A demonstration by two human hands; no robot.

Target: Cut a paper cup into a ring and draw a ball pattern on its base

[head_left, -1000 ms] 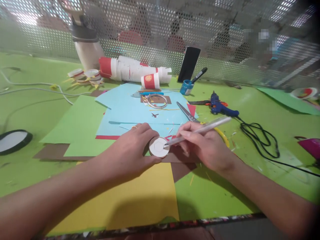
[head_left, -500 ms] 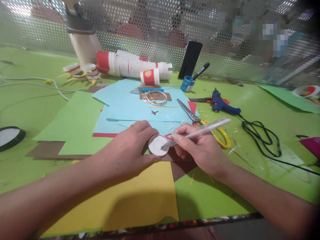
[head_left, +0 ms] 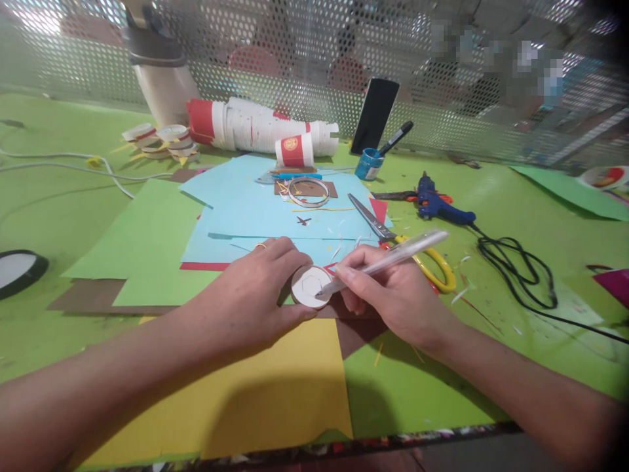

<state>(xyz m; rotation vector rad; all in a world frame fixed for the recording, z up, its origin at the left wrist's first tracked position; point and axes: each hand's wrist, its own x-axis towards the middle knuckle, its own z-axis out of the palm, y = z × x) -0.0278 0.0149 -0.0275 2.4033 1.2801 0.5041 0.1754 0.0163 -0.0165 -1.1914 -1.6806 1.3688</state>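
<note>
My left hand (head_left: 253, 295) is curled round a small white paper disc (head_left: 308, 286) with a pencilled hexagon on it, thumb and fingers pinning its rim to the brown card (head_left: 351, 324) beneath. My right hand (head_left: 393, 295) grips a clear pen (head_left: 388, 259), whose tip rests on the disc's right side. Both hands lie over a pile of coloured sheets: yellow paper (head_left: 265, 387) nearest me, light blue paper (head_left: 255, 210) behind, green paper (head_left: 152, 242) to the left.
Yellow-handled scissors (head_left: 407, 246) lie just behind my right hand. A blue glue gun (head_left: 437, 206) with a black cord (head_left: 515, 262) sits to the right. Stacked paper cups (head_left: 260, 131), a phone (head_left: 374, 115), a tape ring (head_left: 308, 191) and a bottle (head_left: 160, 72) stand near the mesh screen.
The pen tip has shifted slightly leftward across the disc. My left hand keeps the same hold.
</note>
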